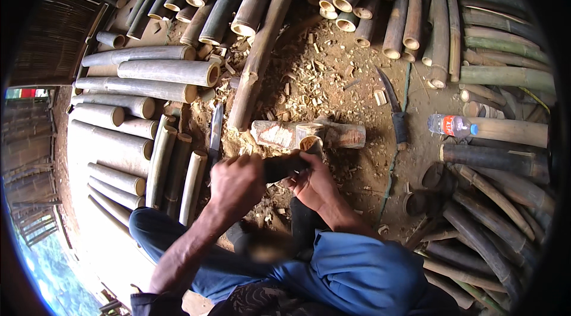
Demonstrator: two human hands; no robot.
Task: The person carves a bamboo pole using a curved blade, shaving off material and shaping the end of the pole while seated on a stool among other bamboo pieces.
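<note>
Mid-frame, your left hand (238, 182) clenches the left end of the dark bamboo tube (284, 167) and your right hand (315, 186) grasps its open end; you seem to be positioning it, and the next move likely calls for a steady hold. Count, left to right: one straight blade (216, 127), one tube in hand, one pale log (276, 134), one curved blade (389, 93), one bottle (450, 126).

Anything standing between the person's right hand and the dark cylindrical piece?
Nothing visible: the right hand touches the dark cylindrical piece directly, with the left hand at its left end.
</note>
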